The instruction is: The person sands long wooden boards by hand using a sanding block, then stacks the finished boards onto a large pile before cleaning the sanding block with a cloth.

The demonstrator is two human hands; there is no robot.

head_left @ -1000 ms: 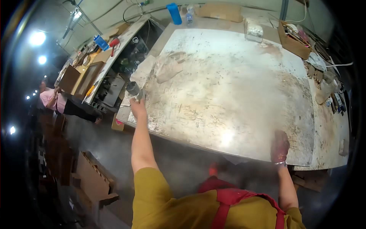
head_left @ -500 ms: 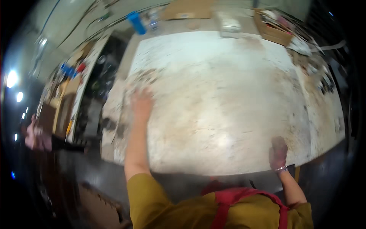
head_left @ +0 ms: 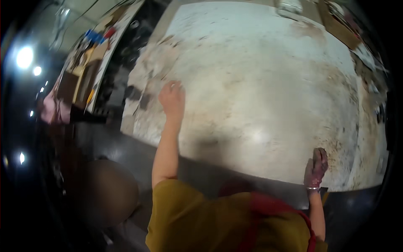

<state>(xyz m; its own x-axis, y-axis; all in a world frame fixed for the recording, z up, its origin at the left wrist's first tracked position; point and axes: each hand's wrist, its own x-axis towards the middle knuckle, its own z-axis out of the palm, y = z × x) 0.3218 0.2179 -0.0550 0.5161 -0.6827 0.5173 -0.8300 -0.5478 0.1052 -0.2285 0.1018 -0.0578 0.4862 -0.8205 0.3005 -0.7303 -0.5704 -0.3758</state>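
My left hand (head_left: 172,100) is above the left part of a large pale work table (head_left: 252,101), its fingers loosely bent with small gaps and nothing visible in them. At the table's near right edge rests my right hand (head_left: 317,168), dark with reddish-purple stains and with a band at the wrist. Its fingers point forward, slightly bent, and I see nothing held in them. Brown smears and dark marks cover the white tabletop sheet, thickest along the left and right sides.
A wrapped pale bundle (head_left: 289,7) sits at the far edge, with a cardboard box (head_left: 340,27) of odds and ends to its right. Leftward, a side bench (head_left: 100,69) carries boxes and a blue item. A person (head_left: 56,109) is beyond it. A round brown shape (head_left: 105,193) stands lower left.
The view has tilted and shifted, so the far table edge is mostly out of sight. My left hand has drawn back nearer to me, its fingers more bent. My right hand stays at the near edge.
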